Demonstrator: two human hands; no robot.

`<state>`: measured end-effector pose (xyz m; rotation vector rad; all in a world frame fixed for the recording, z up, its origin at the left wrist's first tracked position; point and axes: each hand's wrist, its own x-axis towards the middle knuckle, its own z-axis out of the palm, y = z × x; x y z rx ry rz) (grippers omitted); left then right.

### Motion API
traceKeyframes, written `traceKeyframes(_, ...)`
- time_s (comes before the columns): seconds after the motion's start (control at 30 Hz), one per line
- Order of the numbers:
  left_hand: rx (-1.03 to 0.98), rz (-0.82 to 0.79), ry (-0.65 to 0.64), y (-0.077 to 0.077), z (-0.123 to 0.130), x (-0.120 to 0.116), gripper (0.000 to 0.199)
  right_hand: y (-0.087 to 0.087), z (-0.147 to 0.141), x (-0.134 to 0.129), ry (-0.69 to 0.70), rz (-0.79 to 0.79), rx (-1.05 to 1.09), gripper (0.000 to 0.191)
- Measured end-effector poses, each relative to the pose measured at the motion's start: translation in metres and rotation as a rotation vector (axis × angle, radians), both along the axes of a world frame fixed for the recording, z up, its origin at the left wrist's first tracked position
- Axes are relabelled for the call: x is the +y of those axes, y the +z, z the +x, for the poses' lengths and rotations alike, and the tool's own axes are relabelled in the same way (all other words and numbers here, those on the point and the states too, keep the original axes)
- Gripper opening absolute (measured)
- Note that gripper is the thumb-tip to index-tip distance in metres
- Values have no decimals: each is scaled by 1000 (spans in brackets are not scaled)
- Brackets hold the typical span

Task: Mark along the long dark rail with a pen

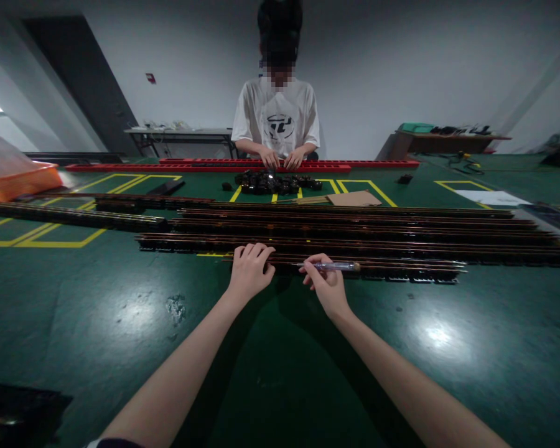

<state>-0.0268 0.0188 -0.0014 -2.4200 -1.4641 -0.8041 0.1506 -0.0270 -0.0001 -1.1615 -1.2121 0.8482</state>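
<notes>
Long dark strips with copper-coloured rods (354, 239) lie side by side across the green table (121, 298). The nearest strip (415, 269) runs to the right from under my hands. My left hand (251, 270) has its fingers curled over the left end of this strip, gripping it. In my right hand (325, 281) is a screwdriver with a clear handle (338, 266), pinched between thumb and fingers. Its handle points right, and its thin shaft points left along the strip towards my left hand. The tip is too small to make out.
Across the table a person (280, 118) has both hands at red rails (205, 167). Small black parts (275, 183) are piled before them, near brown cardboard (354, 198). An orange tray (23, 182) stands at the left; white paper (490, 197) lies at the right.
</notes>
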Motion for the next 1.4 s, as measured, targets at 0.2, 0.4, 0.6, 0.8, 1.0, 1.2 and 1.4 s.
traceKeyframes(0.2,14,11,-6,-2,-2,0,37,0,1,0,13,-3,6,18)
traceKeyframes(0.4,31,-22,-20,-1,-2,0,43,-4,4,3,33,-7,-22,19)
traceKeyframes(0.6,32,-40,-39,0,-2,1,41,-2,4,2,35,2,-9,20)
traceKeyframes(0.8,46,-57,-47,2,-3,0,40,1,2,-2,-10,26,14,18)
traceKeyframes(1.0,42,-15,-44,0,-1,0,38,1,6,-3,-16,23,-1,18)
traceKeyframes(1.2,45,-8,-42,0,-1,1,37,-1,9,-1,-12,25,-32,22)
traceKeyframes(1.4,51,-30,-39,1,-1,1,38,0,8,-4,-56,29,-31,19)
